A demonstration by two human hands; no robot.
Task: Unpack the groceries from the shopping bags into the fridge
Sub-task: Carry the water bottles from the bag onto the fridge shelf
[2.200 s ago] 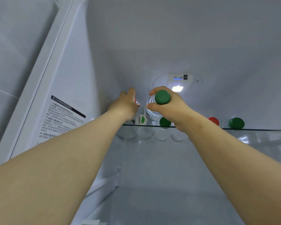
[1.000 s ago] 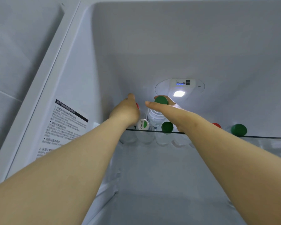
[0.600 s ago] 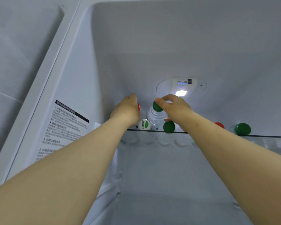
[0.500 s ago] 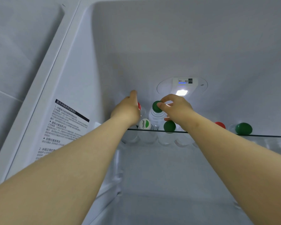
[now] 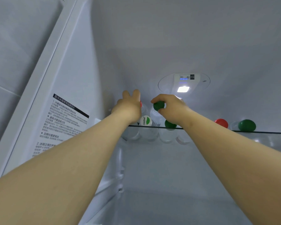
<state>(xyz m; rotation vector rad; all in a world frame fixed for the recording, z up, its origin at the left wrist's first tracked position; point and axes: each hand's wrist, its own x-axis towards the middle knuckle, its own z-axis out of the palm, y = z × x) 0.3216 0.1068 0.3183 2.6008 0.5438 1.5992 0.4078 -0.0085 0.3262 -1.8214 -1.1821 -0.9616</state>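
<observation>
Both arms reach up to the fridge's glass shelf [image 5: 266, 132]. My right hand [image 5: 172, 108] pinches the green cap of a clear water bottle [image 5: 158, 106] standing at the back of the shelf. My left hand [image 5: 128, 108] rests over a red-capped bottle [image 5: 141, 104] to its left; its fingers point up and most of that bottle is hidden. In front stand a bottle with a white and green cap [image 5: 145, 120] and another green-capped bottle [image 5: 169, 124].
A red-capped bottle [image 5: 221, 122] and a green-capped bottle [image 5: 246, 125] stand further right on the shelf. The fridge lamp and display panel [image 5: 183, 83] are on the back wall. A label with printed text [image 5: 62, 119] is on the left inner wall.
My right hand has slid from the bottle's body up to its green cap, and the bottle now stands at the back of the shelf. My left hand stays put, its fingers now spread.
</observation>
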